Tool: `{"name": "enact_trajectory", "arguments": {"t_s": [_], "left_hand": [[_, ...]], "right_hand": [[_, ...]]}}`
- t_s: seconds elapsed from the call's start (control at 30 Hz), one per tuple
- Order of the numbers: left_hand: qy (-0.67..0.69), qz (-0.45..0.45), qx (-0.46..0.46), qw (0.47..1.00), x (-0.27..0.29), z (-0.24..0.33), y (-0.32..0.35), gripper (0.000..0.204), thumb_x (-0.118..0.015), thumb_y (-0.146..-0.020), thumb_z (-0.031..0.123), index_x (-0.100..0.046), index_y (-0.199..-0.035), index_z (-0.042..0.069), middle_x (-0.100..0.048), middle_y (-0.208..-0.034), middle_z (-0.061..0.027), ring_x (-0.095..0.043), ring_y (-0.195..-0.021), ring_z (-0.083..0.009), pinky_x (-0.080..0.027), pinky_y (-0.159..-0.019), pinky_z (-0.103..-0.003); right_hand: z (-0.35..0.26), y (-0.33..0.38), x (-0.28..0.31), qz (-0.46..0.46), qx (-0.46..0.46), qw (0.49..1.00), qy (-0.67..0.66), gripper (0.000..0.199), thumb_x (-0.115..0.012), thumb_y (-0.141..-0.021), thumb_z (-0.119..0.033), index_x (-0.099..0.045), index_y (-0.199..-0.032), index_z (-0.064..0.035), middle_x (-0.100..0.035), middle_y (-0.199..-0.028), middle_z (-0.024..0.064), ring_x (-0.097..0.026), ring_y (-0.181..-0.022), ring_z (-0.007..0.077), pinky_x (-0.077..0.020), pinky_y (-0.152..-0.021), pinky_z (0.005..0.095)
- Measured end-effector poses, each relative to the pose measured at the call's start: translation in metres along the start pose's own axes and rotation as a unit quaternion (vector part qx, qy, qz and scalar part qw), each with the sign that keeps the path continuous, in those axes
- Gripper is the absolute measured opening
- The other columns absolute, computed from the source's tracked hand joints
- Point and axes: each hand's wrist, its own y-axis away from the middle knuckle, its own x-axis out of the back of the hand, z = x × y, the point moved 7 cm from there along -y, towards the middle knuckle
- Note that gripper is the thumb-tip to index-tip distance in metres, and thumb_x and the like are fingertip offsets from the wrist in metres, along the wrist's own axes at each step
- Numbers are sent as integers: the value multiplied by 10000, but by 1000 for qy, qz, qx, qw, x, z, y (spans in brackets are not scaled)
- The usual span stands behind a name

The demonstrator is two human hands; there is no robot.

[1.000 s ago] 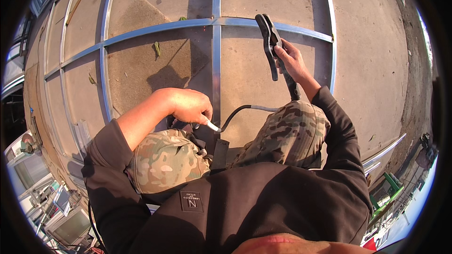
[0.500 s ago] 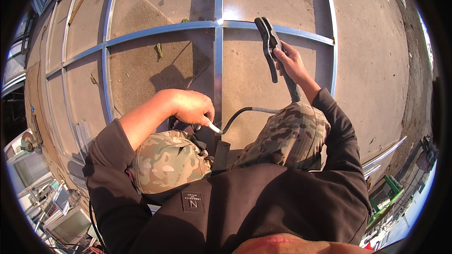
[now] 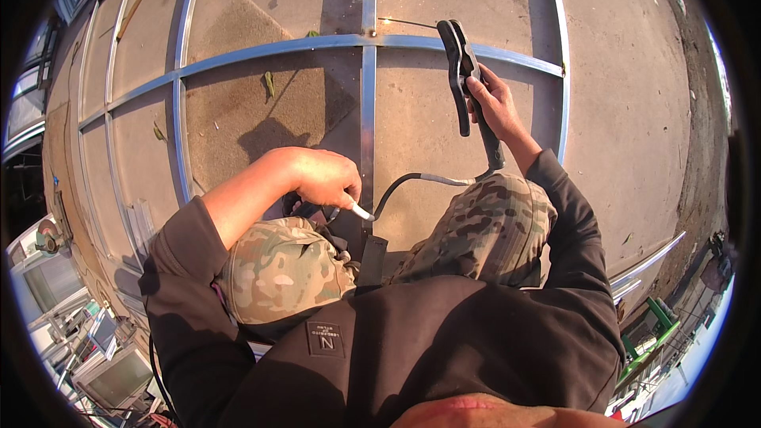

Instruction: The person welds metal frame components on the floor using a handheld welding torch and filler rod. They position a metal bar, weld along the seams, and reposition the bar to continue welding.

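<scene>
My right hand is closed around a black welding electrode holder. A thin electrode rod sticks out of its jaws to the left, with a small glow near its tip. That tip is just beside and above a joint of the metal frame, apart from it; a small dark spot marks the joint. My left hand grips the welding cable by a whitish wrapped stretch. The cable loops across to the holder's handle above my right knee.
The frame's square tubes lie in a grid on a concrete floor. A tan mat and a few leaves lie under it. A hammer rests at the far left. An angle grinder and window frames are at the left edge.
My right hand has drawn the electrode holder slightly up and right. The bright arc at the joint has gone out, and the rod now shows. My left hand has hardly moved.
</scene>
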Motion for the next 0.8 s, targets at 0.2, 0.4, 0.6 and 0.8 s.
{"name": "enact_trajectory", "arguments": {"t_s": [0.2, 0.4, 0.6, 0.8], "left_hand": [[11, -4, 5, 1000, -1, 1, -1, 264, -616, -922, 261, -717, -1087, 82, -720, -969, -101, -671, -929, -278, -510, -809, -392], [17, -5, -3, 1000, -3, 0, -2, 264, -617, -916, 262, -721, -1076, 80, -720, -969, -102, -671, -932, -279, -509, -810, -389], [7, -4, -6, 1000, -2, 2, -3, 266, -617, -914, 263, -722, -1074, 79, -721, -962, -103, -671, -929, -286, -508, -808, -389], [-1, -2, -5, 1000, 0, 2, -3, 269, -623, -915, 262, -720, -1083, 76, -722, -968, -109, -673, -930, -285, -510, -807, -393]], "right_hand": [[0, 2, -4, -2, -11, 999, 39, 558, -638, -959, -315, -486, -1399, -7, -569, -812, 7, -549, -601, 69, -463, -462, 235], [-1, 3, -4, -11, -10, 999, 52, 568, -638, -958, -323, -484, -1398, 1, -575, -816, 15, -551, -594, 70, -459, -452, 238], [1, 2, -3, -9, -11, 998, 65, 562, -637, -960, -325, -487, -1399, -7, -575, -818, 14, -557, -599, 68, -459, -455, 235], [-4, 2, -2, -3, 24, 1000, -4, 546, -625, -972, -303, -471, -1418, -28, -555, -820, -5, -551, -626, 64, -469, -487, 232]]}}
